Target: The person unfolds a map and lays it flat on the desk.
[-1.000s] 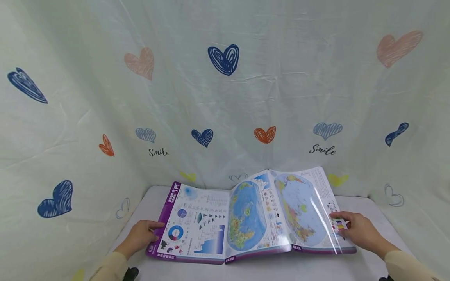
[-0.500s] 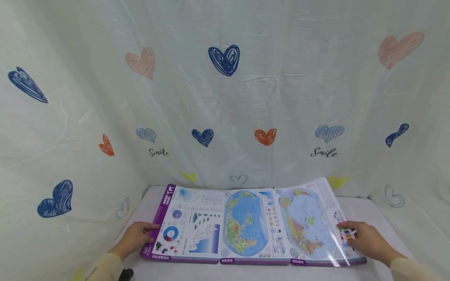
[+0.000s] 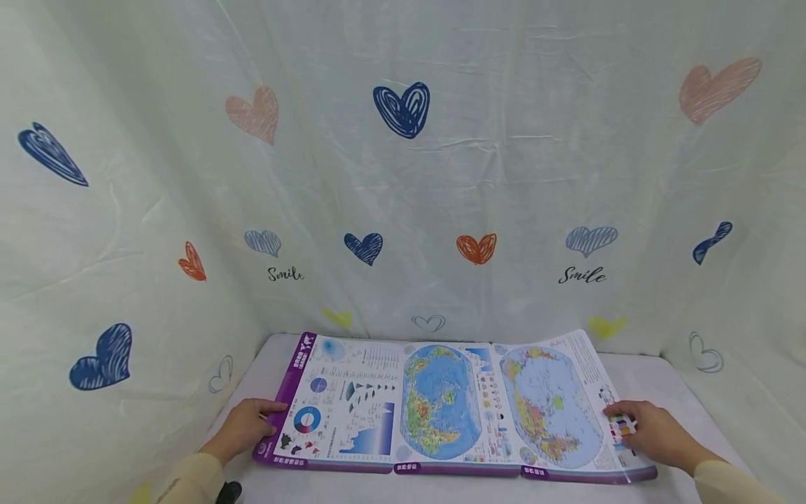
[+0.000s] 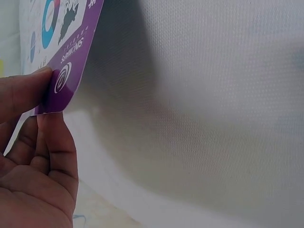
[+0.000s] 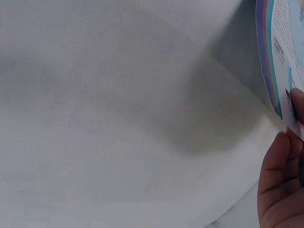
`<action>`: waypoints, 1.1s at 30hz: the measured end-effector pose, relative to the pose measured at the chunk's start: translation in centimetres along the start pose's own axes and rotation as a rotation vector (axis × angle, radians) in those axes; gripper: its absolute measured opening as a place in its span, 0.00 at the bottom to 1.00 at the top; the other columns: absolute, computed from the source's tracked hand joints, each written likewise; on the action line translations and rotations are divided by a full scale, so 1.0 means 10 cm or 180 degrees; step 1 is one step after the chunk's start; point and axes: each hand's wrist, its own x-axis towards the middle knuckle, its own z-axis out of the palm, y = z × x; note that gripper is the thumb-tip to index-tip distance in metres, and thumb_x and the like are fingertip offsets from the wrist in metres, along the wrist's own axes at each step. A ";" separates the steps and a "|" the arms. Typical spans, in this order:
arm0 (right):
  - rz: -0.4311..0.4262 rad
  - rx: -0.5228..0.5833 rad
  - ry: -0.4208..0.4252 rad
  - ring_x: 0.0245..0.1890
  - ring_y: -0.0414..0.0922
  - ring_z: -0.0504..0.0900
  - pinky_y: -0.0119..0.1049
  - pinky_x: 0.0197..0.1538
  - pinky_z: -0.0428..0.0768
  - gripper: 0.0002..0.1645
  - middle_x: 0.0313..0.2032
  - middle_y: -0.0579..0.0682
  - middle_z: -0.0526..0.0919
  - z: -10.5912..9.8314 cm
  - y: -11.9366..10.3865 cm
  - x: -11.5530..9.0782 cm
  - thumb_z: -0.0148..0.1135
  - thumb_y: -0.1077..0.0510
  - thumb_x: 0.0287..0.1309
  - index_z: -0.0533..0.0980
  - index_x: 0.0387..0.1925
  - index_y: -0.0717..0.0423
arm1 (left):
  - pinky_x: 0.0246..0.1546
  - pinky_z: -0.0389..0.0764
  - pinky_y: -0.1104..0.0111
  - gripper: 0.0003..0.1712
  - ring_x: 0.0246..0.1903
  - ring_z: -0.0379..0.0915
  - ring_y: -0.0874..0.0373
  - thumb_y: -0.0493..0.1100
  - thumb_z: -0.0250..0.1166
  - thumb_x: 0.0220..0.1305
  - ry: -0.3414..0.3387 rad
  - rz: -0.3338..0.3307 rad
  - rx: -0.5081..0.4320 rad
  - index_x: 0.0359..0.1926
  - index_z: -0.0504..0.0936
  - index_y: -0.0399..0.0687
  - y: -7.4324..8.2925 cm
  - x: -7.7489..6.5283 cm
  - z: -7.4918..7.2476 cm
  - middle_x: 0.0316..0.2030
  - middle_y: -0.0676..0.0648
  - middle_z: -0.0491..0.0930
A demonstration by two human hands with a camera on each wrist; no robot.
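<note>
A folding map sheet (image 3: 441, 402) with a purple border lies spread in three panels, charts on the left one and world maps on the other two. My left hand (image 3: 244, 425) pinches its left edge; in the left wrist view the thumb lies on the purple corner (image 4: 62, 90) with fingers behind it. At the other end my right hand (image 3: 651, 428) pinches the right edge, and the right wrist view shows the thumb on the printed face. The right panel's far corner is raised a little and the panel curves slightly.
Under the map is a white-covered table (image 3: 504, 490). A pale curtain (image 3: 403, 182) printed with hearts and "Smile" hangs close behind the table and along both sides. A small dark object (image 3: 229, 492) shows beside the left sleeve.
The raised middle and right panels have come down and flattened out. My right hand has moved outward to the right with its edge; the left hand has shifted slightly left.
</note>
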 end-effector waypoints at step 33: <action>0.0129 -0.0049 -0.0365 0.41 0.56 0.80 0.60 0.46 0.76 0.25 0.44 0.64 0.81 0.02 0.14 -0.03 0.70 0.64 0.48 0.79 0.51 0.65 | 0.47 0.78 0.48 0.20 0.47 0.76 0.39 0.36 0.68 0.60 -0.0088 -0.0155 0.0324 0.53 0.82 0.32 -0.02 0.05 0.04 0.47 0.34 0.80</action>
